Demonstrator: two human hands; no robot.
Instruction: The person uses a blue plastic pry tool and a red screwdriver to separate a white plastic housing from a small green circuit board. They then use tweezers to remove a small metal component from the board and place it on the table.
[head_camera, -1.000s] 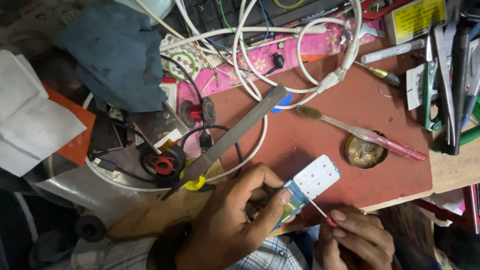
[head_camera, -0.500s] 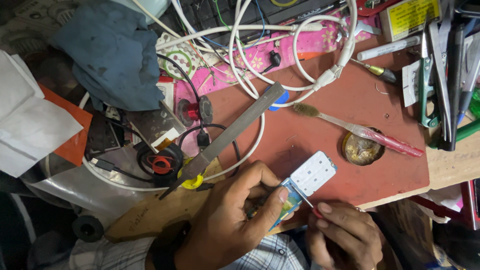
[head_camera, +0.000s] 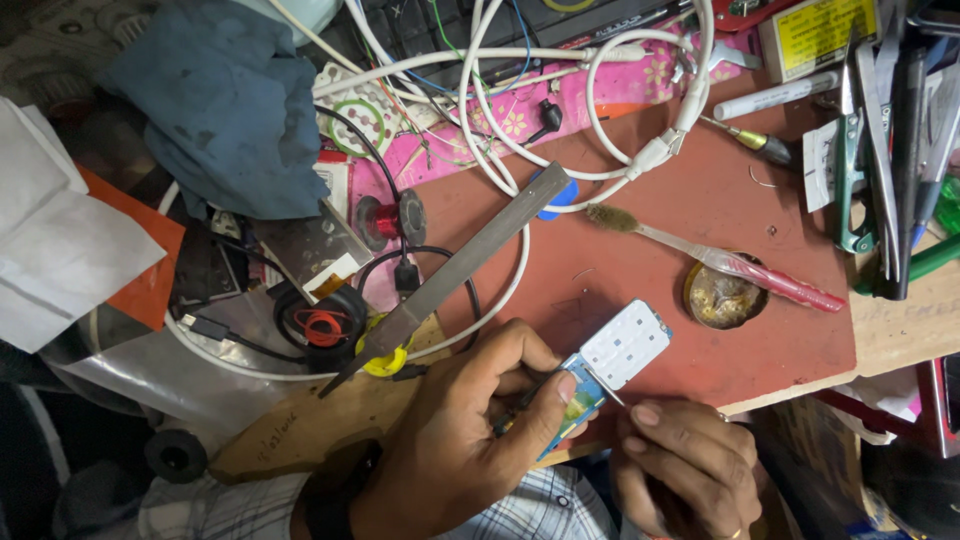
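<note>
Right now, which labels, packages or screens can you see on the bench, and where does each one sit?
Yellow label: rectangle with dark print on a pale box, top right corner.
White tag: small printed strip, right side beside the green pliers.
Phone: small handset with white keypad, front centre, screen end under the left hand; the right hand probes it with a thin tool.

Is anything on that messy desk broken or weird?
The small phone held by the left hand looks taken apart, its white keypad skewed off the body. A toothbrush lies among the tools, its bristles dirty.
</note>
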